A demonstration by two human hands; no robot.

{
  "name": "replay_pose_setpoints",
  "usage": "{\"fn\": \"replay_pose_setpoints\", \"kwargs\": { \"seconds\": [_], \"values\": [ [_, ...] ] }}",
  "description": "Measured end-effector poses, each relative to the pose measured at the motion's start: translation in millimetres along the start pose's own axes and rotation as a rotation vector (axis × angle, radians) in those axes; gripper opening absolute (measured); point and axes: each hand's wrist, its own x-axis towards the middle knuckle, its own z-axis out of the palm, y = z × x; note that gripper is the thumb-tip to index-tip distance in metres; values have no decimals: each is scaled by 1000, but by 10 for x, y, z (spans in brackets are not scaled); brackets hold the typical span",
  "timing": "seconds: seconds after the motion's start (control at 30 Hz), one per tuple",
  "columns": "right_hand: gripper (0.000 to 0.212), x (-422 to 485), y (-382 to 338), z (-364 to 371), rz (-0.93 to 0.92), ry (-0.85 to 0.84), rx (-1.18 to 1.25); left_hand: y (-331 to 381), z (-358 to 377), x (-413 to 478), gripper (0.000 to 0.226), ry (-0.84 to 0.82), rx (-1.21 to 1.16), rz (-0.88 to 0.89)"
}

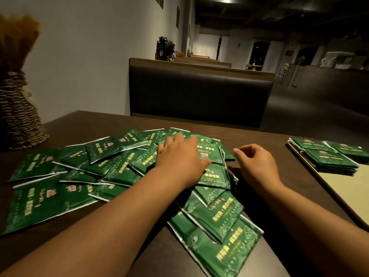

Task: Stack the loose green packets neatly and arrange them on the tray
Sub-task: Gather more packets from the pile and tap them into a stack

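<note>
Packets (111,170) lie loose and overlapping across the dark table (89,122), the nearest ones fanned out between my forearms. Nothing but the packets themselves lies around my hands; they are piled thickest in the middle.

My left hand (179,154) rests flat on top of that thick part, fingers spread and straight, pressing down and gripping nothing. My right hand (257,164) hangs just right of the pile's edge, over bare table, fingers loosely curled with nothing in them; the closest packet is just beside its fingertips.

To my right, apart from the pile, is the tray (343,188), pale inside with a dark rim. Its near part is bare, and neat stacks (329,158) of packets sit side by side at its far end. A strip of bare table runs between pile and tray.

At the far left stands a woven vase (18,120), near the outermost packets. Bare table lies beyond the pile up to the far edge, then a dark bench (199,92).
</note>
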Motion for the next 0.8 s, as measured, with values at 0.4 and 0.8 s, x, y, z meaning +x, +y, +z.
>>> {"fn": "replay_pose_setpoints", "kwargs": {
  "seconds": [0.4, 0.8],
  "values": [
    [30, 11, 137, 37, -48, -200, 56, -146, 285, 208, 93, 153, -246, 9],
    [26, -73, 111, -84, -5, -197, 562, -88, 267, 151, 26, 339, -1089, 30]
  ]
}}
